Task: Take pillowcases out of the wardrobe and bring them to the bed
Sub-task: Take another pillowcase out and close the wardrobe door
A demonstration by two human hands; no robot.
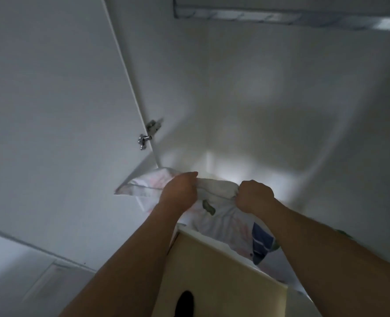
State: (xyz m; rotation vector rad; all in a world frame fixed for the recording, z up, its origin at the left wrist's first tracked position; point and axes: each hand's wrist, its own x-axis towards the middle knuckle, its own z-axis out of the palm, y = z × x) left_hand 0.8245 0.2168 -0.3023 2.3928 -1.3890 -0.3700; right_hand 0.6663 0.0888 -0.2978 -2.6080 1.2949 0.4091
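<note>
A white pillowcase with faint pink print, a green motif and a blue striped patch hangs above a cream drawer or box inside the white wardrobe. My left hand grips its upper edge on the left. My right hand is fisted around the same edge further right. One corner of the pillowcase sticks out to the left past the left hand. Both forearms reach up from the bottom of the view.
The open wardrobe door stands on the left with a metal hinge. A metal rail runs across the top of the wardrobe. The drawer front has a dark oval handle hole. Floor shows at lower left.
</note>
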